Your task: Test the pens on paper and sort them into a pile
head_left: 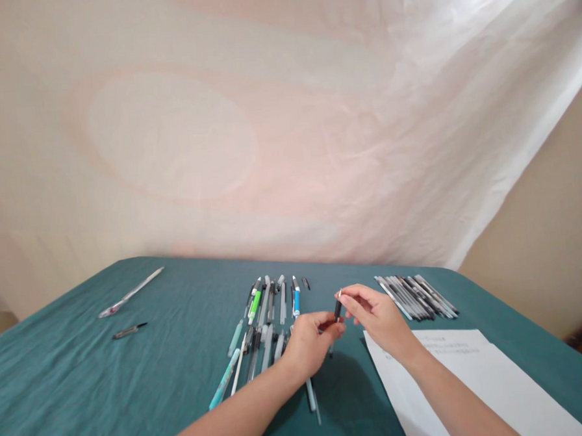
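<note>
My left hand is closed around a pen with a black grip, held nearly upright above the table. Its lower end shows below the fingers. My right hand pinches the pale tip at the pen's top with thumb and forefinger. Whether that tip is a separate piece I cannot tell. Beside and partly behind my left hand lie many pens in two rough rows, among them a green pen, a blue-gripped pen and a turquoise pen. My left forearm hides some of them.
White paper sheets with faint writing lie under my right forearm. Behind them is a row of dark and clear pens. At the left rest a long clear pen and a short dark piece. A small black piece lies farther back.
</note>
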The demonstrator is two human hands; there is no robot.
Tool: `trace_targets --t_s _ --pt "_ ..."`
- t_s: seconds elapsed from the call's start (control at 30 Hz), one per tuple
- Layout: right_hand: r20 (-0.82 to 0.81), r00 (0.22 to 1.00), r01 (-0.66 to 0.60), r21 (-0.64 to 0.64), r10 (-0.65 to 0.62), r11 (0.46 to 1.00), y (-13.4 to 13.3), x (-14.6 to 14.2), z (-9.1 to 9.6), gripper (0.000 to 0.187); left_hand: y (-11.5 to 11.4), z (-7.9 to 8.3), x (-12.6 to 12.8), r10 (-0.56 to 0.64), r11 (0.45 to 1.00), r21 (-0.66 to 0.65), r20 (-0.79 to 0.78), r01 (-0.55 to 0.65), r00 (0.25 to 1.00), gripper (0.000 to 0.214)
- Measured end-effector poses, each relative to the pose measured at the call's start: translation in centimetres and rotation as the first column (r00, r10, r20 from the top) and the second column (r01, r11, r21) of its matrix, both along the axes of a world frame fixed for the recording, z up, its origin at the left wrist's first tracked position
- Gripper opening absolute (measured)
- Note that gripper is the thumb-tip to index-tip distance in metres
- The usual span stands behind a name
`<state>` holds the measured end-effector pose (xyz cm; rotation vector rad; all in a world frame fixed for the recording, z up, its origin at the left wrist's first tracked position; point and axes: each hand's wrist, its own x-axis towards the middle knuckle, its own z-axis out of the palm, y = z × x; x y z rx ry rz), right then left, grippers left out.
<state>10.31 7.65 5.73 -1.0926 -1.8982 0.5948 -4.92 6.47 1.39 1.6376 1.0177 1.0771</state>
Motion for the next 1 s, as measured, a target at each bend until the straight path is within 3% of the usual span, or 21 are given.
trace_targets --t_s 0.07,0.1,0.17,0.27,0.43,0.6,0.67,0.8,0.9,1.0 --pt "0.117 0.986 0.091 0.202 -0.116 0.975 0.0 0.2 -0.2 0.028 0.0 0.3 0.1 -0.001 0.993 -0.116 0.109 0.014 0.994 0.023" --pt "0.201 0.969 0.078 0.3 -0.143 0.951 0.0 0.3 -0.4 0.029 0.0 0.5 0.2 0.001 0.985 -0.169 0.153 0.026 0.988 0.023" --pt "0.407 0.906 -0.071 0.415 -0.115 0.907 0.2 0.6 -0.8 0.033 0.0 0.8 0.2 -0.002 0.968 -0.244 0.202 0.052 0.979 0.023" --pt "0.608 0.792 -0.278 0.444 -0.059 0.852 0.6 1.0 -1.7 0.037 -0.2 0.9 0.2 -0.013 0.956 -0.286 0.193 0.069 0.981 0.024" --pt "0.612 0.786 -0.281 0.478 -0.086 0.832 1.2 1.3 -2.4 0.037 -0.5 0.9 0.6 -0.051 0.958 -0.269 0.179 0.099 0.983 0.03" --pt "0.499 0.84 -0.067 0.482 -0.211 0.874 1.5 2.7 -1.0 0.03 -2.4 1.5 1.2 -0.145 0.981 -0.127 0.015 0.145 0.989 0.05" --pt "0.394 0.881 0.062 0.456 -0.263 0.888 1.5 3.5 -0.2 0.029 -3.6 1.5 1.5 -0.203 0.979 -0.009 -0.182 0.205 0.962 0.051" --pt "0.159 0.947 0.231 0.26 -0.278 0.938 1.0 5.0 0.1 0.034 -5.6 0.3 2.4 -0.212 0.896 0.202 -0.588 0.395 0.781 0.039" --pt "0.11 0.972 0.207 0.035 -0.209 0.978 0.4 6.6 -1.5 0.035 -6.2 -1.2 2.9 -0.175 0.818 0.279 -0.712 0.503 0.68 0.049" --pt "0.037 0.971 0.241 -0.151 -0.238 0.959 -0.5 9.0 -3.9 0.037 -6.2 -2.0 2.9 -0.151 0.782 0.314 -0.743 0.538 0.652 0.056"
